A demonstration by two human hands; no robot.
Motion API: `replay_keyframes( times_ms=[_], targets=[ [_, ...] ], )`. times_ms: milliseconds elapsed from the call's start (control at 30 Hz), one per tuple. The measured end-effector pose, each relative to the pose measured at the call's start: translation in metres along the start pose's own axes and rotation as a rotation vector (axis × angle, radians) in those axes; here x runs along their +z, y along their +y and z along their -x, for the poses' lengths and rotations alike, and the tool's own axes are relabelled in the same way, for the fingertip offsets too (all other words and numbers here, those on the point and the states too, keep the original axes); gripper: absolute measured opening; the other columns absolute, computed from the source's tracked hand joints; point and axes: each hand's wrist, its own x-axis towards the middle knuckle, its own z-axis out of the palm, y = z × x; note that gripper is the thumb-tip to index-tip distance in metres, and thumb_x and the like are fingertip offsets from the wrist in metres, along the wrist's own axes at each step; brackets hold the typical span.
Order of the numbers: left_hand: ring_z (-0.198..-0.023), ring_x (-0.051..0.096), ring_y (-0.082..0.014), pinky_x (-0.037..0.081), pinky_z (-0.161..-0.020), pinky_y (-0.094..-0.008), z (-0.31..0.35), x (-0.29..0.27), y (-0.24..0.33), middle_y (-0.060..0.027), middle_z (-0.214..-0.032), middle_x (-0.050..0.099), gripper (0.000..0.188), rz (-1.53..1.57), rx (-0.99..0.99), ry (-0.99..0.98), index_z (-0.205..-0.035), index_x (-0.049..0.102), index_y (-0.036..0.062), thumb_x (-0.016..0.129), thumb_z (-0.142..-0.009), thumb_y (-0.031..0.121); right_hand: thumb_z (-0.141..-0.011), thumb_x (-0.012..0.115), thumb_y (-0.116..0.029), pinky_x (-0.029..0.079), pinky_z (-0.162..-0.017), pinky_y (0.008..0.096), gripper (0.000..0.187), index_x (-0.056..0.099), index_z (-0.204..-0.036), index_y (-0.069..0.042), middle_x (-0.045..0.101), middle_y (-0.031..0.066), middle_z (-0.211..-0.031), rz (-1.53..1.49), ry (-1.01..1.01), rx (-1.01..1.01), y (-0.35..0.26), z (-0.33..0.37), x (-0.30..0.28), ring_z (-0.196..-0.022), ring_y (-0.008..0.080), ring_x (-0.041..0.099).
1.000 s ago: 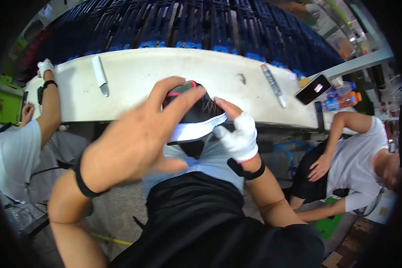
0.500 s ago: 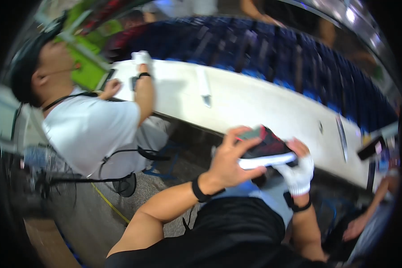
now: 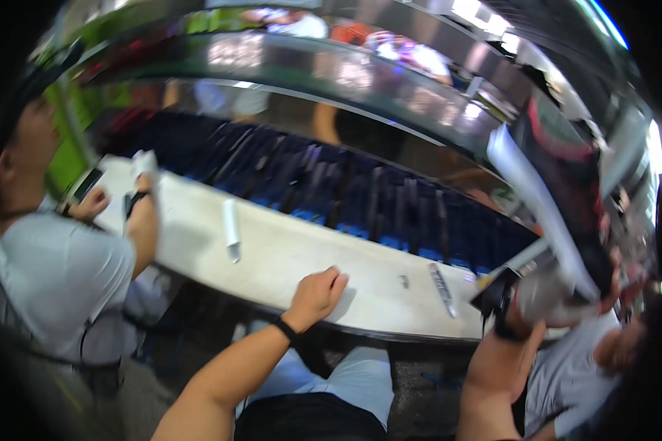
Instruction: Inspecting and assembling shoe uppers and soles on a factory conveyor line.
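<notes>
A black sneaker with red trim and a white sole [image 3: 566, 165] is held up high at the right, blurred by motion. Wrapped around its lower end is my right hand [image 3: 553, 300] in a white glove. My left hand [image 3: 318, 298], bare, with a black band at the wrist, hovers at the near edge of the white table [image 3: 287, 272]. Its fingers are curled into a loose fist, and nothing shows in them. A pen-like stick [image 3: 442, 289] and a small dark piece [image 3: 404, 281] lie on the table between my hands.
Behind the table runs a conveyor with dark rollers [image 3: 324, 184]. A white tube-shaped thing [image 3: 231, 229] lies left of my left hand. A person in a white shirt [image 3: 66, 250] works at the left, another person [image 3: 577, 375] sits at the right. A dark device [image 3: 496, 294] stands at the table's right end.
My left hand has let go of the sneaker and closed over the table edge. My right hand has lifted the sneaker up and to the right. The view has swung to the right and up.
</notes>
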Motion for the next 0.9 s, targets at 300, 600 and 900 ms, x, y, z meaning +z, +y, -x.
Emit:
replay_keyframes(
  times_ms=[300,600,900],
  targets=[
    [-0.065,0.066,-0.0401,0.052,-0.063,-0.0527,-0.004,0.004,0.018,-0.0177,-0.066,0.065,0.038,-0.188,0.137,-0.110,-0.076,0.067,0.0066,0.070,-0.104,0.032,-0.096,0.088,-0.031,0.059,-0.091,0.0361,0.050,0.073,-0.136,-0.004,0.081,0.0109,-0.104,-0.008,-0.597,0.260,0.036,-0.100,0.135,-0.095,0.0244,0.077],
    [-0.062,0.064,-0.0408,0.050,-0.061,-0.0534,0.008,0.008,0.005,-0.0165,-0.065,0.062,0.031,-0.313,0.270,-0.060,-0.071,0.060,0.0084,0.077,-0.093,0.020,-0.088,0.089,-0.020,0.060,-0.085,0.0445,0.023,0.079,-0.103,-0.007,0.078,0.0132,-0.098,-0.253,-1.163,0.514,-0.048,0.200,-0.092,-0.091,0.0341,0.075],
    [-0.062,0.059,-0.0392,0.045,-0.059,-0.0511,0.008,0.011,0.017,-0.0158,-0.065,0.057,0.032,-0.375,0.280,-0.118,-0.071,0.056,0.0060,0.078,-0.091,0.018,-0.095,0.084,-0.026,0.061,-0.079,0.0383,0.032,0.078,-0.119,-0.006,0.078,0.0101,-0.099,0.549,-0.725,0.733,0.080,0.105,-0.237,-0.083,0.0223,0.073]
  ],
)
